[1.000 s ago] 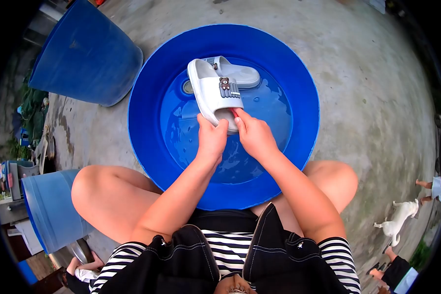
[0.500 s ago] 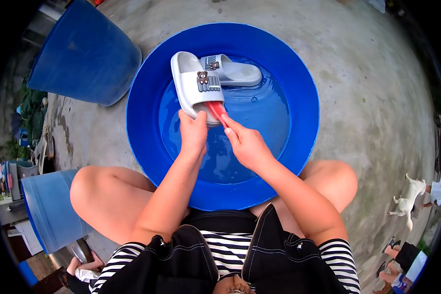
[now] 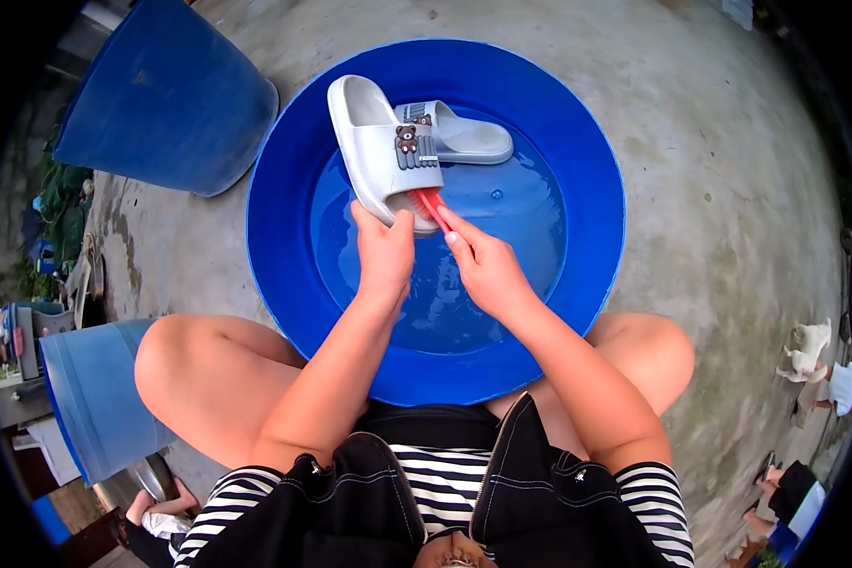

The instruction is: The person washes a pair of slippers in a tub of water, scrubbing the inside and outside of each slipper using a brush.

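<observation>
My left hand (image 3: 385, 251) grips the toe end of a light grey slide slipper (image 3: 369, 151) that has a brown bear on its strap. The slipper tilts over a round blue basin (image 3: 592, 208) with shallow water (image 3: 445, 303) in it. In my right hand (image 3: 488, 265) is a red-handled brush (image 3: 433, 204), its bristles in the toe opening of the slipper, below the strap. A matching grey slipper (image 3: 473, 139) lies in the basin behind the held one, partly hidden by it.
A tall blue bucket (image 3: 170, 104) stands at the upper left, and a lighter blue barrel (image 3: 104, 388) is beside my left knee. At the right are a white animal (image 3: 805, 352) and other people (image 3: 793, 497). Another person's limbs (image 3: 161, 502) show at the lower left.
The held slipper has risen slightly and shifted its angle, with both hands moving along. The brush sits a little further right. The white animal at the right has moved and turned.
</observation>
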### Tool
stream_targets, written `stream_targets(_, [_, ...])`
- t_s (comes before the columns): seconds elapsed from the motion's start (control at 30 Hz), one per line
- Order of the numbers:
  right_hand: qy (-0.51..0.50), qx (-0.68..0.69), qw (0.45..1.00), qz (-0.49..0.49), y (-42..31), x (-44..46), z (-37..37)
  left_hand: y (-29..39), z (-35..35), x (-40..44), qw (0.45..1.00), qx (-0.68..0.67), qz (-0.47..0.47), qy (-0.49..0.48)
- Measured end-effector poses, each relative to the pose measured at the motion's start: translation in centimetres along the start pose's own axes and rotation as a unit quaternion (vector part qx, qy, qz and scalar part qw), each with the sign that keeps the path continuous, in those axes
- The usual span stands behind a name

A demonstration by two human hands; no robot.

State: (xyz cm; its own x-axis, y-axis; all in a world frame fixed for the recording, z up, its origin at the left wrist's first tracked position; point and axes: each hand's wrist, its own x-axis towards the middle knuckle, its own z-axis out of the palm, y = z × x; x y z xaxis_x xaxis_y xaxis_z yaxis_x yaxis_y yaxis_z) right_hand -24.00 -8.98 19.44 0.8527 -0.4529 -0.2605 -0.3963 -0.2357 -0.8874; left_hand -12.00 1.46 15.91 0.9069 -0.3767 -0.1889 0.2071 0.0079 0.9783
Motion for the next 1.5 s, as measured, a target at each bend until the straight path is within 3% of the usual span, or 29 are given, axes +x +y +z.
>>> stream_targets(0.13, [0.090, 0.025, 0.991, -0.101, 2.2, 0.7, 0.6, -0.3, 1.4, -0.8, 0.999, -0.021, -0.029, 0.012])
stream_targets(0.23, [0.015, 0.058, 0.996, -0.062, 0.5, -1.1, 0.4, 1.1, -0.1, 0.7, 0.995, -0.085, -0.006, 0.056])
stream_targets(0.3, [-0.048, 0.045, 0.998, 0.003, -0.4, -1.2, 0.2, 0.3, -1.5, 1.8, 0.997, -0.071, 0.000, 0.023])
stream_targets(0.33, [0.008, 0.024, 0.999, -0.038, 0.7, -0.5, 0.6, -0.2, -0.9, 1.1, 0.999, -0.042, 0.007, 0.026])
stream_targets(0.37, [-0.003, 0.029, 1.000, 0.001, 0.8, 0.3, 0.0, -0.8, 0.1, 0.0, 0.999, -0.015, 0.014, 0.027])
stream_targets(0.43, [0.080, 0.036, 0.993, -0.079, 2.5, 1.6, 0.4, -1.0, 1.8, -1.6, 1.000, -0.011, -0.017, 0.004])
stream_targets(0.5, [0.065, 0.046, 0.994, -0.076, 2.7, 0.9, 0.8, 0.1, 1.7, -1.4, 0.997, -0.050, -0.050, 0.013])
stream_targets(0.63, [-0.036, 0.112, 0.992, -0.045, 1.6, -1.1, 1.2, 0.7, -1.6, 1.7, 0.996, -0.086, 0.007, -0.014])
stream_targets(0.7, [-0.038, 0.100, 0.994, -0.010, 1.1, -0.5, 0.5, 0.1, -0.3, 0.6, 0.998, -0.049, 0.014, 0.029])
stream_targets(0.73, [-0.028, 0.077, 0.996, 0.024, 1.0, 0.2, -0.1, 0.3, 0.2, -0.2, 1.000, -0.010, 0.014, -0.011])
stream_targets(0.83, [0.084, 0.063, 0.989, -0.100, 2.9, 1.8, 0.4, 0.2, 2.5, -1.9, 0.996, -0.075, -0.046, 0.006])
stream_targets(0.93, [-0.002, 0.068, 0.997, -0.034, 1.2, -1.1, 0.6, -0.5, -0.3, 0.8, 0.999, -0.032, -0.014, -0.006])
stream_targets(0.97, [-0.036, 0.066, 0.997, -0.011, 0.3, -1.9, 0.5, -0.4, -0.7, 1.2, 0.998, -0.050, 0.012, 0.035])
stream_targets(1.1, [0.011, 0.042, 0.998, -0.052, 2.0, 0.0, 0.4, 0.3, 0.0, 0.0, 1.000, -0.003, 0.004, 0.029])
stream_targets(1.23, [0.073, 0.031, 0.995, -0.062, 2.7, 0.9, 0.3, 0.5, 2.1, -1.5, 0.998, -0.056, -0.031, -0.001])
stream_targets(1.3, [0.063, 0.032, 0.988, -0.135, 2.6, -0.6, 1.2, -0.4, 0.1, 0.5, 0.997, -0.060, -0.023, -0.034])
stream_targets(1.33, [0.036, 0.035, 0.992, -0.114, 2.0, -1.2, 1.1, 0.2, 0.1, 0.6, 0.998, -0.054, -0.012, 0.023])
stream_targets(1.37, [0.008, 0.040, 0.995, -0.092, 1.4, -1.5, 1.1, -1.4, -1.5, 2.0, 0.998, -0.059, -0.005, -0.027])
stream_targets(1.43, [0.033, 0.013, 0.996, -0.079, 2.0, -0.1, 0.7, 0.1, 0.1, -0.1, 1.000, 0.005, -0.018, -0.003])
stream_targets(1.5, [0.050, 0.017, 0.998, -0.031, 2.0, 1.4, -0.6, 0.3, 2.1, -1.8, 0.998, -0.038, -0.045, -0.007])
